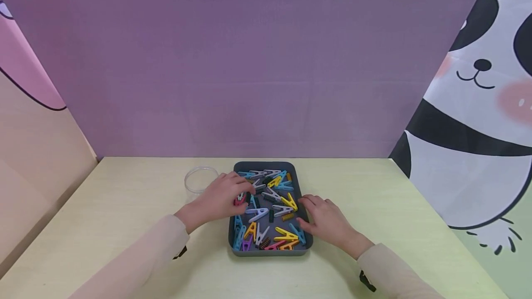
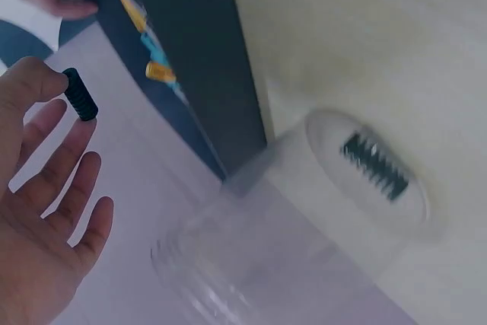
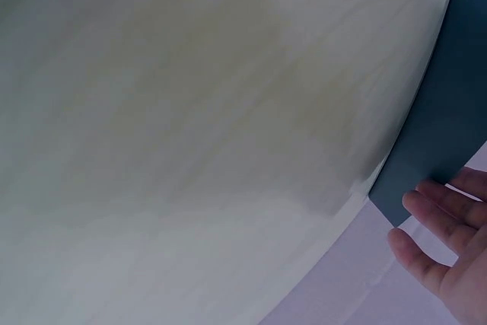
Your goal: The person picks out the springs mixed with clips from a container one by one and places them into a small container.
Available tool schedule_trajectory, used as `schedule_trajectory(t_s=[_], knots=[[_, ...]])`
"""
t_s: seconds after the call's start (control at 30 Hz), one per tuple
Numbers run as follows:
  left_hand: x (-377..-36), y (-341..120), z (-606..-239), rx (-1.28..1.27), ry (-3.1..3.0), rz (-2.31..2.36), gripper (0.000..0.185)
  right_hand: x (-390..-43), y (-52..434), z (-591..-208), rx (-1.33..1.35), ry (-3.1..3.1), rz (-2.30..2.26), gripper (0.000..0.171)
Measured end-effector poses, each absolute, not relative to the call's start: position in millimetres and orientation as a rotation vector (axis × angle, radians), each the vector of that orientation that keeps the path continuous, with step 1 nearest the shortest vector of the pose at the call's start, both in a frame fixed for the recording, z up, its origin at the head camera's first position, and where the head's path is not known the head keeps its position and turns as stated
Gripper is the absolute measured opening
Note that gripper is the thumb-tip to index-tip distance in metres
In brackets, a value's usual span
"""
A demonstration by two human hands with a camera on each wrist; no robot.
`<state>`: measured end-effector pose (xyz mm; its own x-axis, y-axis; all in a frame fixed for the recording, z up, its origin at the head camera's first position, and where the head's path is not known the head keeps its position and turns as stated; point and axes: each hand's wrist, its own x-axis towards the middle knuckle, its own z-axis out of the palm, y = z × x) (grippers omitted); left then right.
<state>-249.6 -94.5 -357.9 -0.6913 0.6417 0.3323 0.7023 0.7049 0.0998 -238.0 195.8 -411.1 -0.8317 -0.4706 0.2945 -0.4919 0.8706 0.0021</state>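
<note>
Pale sleeves (image 1: 160, 243) are seen nearest the camera, slanting inward across the light table (image 1: 124, 188). By the left hand (image 1: 222, 197) a dark coil (image 2: 80, 95) is pinched between the thumb and a fingertip, while the remaining fingers are held loosely apart. From the head view, the coil is placed above the left part of a grey tray (image 1: 270, 253), mostly masked by the fingers.

The tray is crowded with pegs, among them a yellow peg (image 1: 287, 234) and a lilac peg (image 1: 257, 214), laid at many angles; between them are scattered black coils (image 1: 271, 216) and gold coils (image 1: 287, 217). Just left of the tray a clear jar (image 1: 201, 168) is stood upright, partly covered by the left hand. Inside it, at the bottom, another dark coil (image 2: 374, 166) is laid on its side.

By the right hand (image 1: 328, 220), its fingers spread, the tray's right wall is touched. Behind the table a purple cloth (image 1: 249, 59) is hung, with a panda print (image 1: 478, 105) to its right.

In the left wrist view, the pinched coil's long axis is tilted steeply, from the thumb at upper left down to the fingertip at lower right.
</note>
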Motion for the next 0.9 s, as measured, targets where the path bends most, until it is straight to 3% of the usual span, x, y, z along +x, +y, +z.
schedule_trajectory(t_s=[0.9], knots=[[-265,-170,-345,-0.693,-2.672,-0.404,0.029,-237,195,-412,0.722,-2.755,0.123,0.049]])
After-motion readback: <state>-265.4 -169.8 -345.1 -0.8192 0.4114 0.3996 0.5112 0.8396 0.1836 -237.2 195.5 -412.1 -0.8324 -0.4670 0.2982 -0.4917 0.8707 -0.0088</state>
